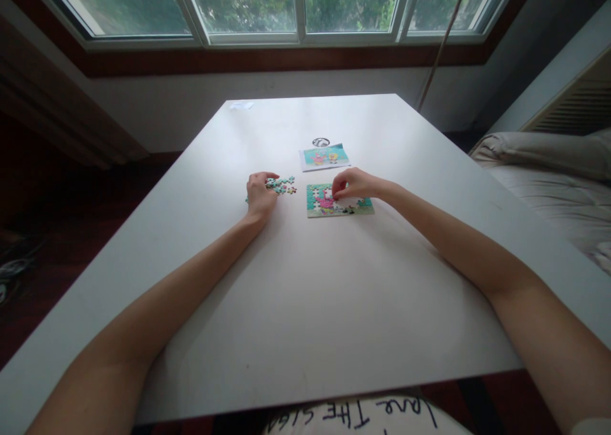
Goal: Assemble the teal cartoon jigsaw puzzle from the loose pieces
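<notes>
A partly filled jigsaw puzzle [317, 212] lies flat on the white table, its teal, pink and green pieces set around pale gaps. Over its upper middle is my right hand [351, 183], thumb and fingertips pinched together at the surface; whatever they hold is too small to make out. To the left, my left hand [260, 192] rests with curved, parted fingers beside a heap of loose puzzle pieces [285, 184], partly covering it. Behind the puzzle lies a picture card [325, 158] showing a pink figure and a yellow one on teal.
A small round dark-rimmed object [321, 142] sits just beyond the card on the white table [305, 295]. Some clear or white scrap [241, 105] lies at the far left corner. A thin stick [440, 52] leans by the window, and a cushioned seat [534, 180] stands at the right.
</notes>
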The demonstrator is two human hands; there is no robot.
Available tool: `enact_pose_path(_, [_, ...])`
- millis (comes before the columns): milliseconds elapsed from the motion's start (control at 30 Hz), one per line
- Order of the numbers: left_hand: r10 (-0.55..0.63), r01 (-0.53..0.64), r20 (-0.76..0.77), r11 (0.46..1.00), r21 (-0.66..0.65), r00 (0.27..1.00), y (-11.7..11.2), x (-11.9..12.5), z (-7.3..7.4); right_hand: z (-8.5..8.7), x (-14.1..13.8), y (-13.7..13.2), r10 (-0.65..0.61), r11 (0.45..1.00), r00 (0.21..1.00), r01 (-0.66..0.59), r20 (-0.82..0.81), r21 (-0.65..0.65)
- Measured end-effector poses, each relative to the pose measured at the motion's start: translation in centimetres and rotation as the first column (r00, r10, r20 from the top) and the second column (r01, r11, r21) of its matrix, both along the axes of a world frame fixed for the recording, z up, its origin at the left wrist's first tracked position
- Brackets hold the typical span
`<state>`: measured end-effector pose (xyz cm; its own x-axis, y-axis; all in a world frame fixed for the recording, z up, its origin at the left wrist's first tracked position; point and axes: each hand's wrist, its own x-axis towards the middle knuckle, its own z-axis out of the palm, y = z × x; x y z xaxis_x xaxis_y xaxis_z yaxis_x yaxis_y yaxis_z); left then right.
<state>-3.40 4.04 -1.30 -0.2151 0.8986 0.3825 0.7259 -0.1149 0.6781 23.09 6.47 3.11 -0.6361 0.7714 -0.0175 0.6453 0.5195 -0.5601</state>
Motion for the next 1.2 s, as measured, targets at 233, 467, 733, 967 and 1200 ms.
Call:
enact_pose_path(233, [-0.011,0.010,0.036,0.999,0.039,0.999,-0.4,0.2,0.3,0.0,-0.1,0.0,0.008,1.000,1.000,-0.008,0.011,0.003])
enact_pose_path(467, [-0.078,0.074,0.079,0.996,0.051,0.994,0.0,0.0,-0.4,0.0,-0.2,-0.1,0.011,1.000,1.000,-0.011,0.026,0.014])
enact_pose_path(733, [-0.154,0.145,0.206,0.988,0.057,0.966,-0.1,0.6,-0.2,0.0,-0.3,-0.2,-0.012,1.000,0.999,0.011,0.031,0.004])
enact_pose_path(967, [-0.221,0.220,0.427,0.974,0.053,0.877,-0.5,1.4,0.5,0.1,-0.2,-0.3,-0.002,1.000,0.999,0.002,0.033,0.003])
enact_pose_path(1200, [-0.405,0.454,0.584,0.888,0.070,0.703,-1.6,2.1,1.1,-0.1,-0.6,-0.4,-0.001,0.997,1.000,0.002,-0.018,0.072])
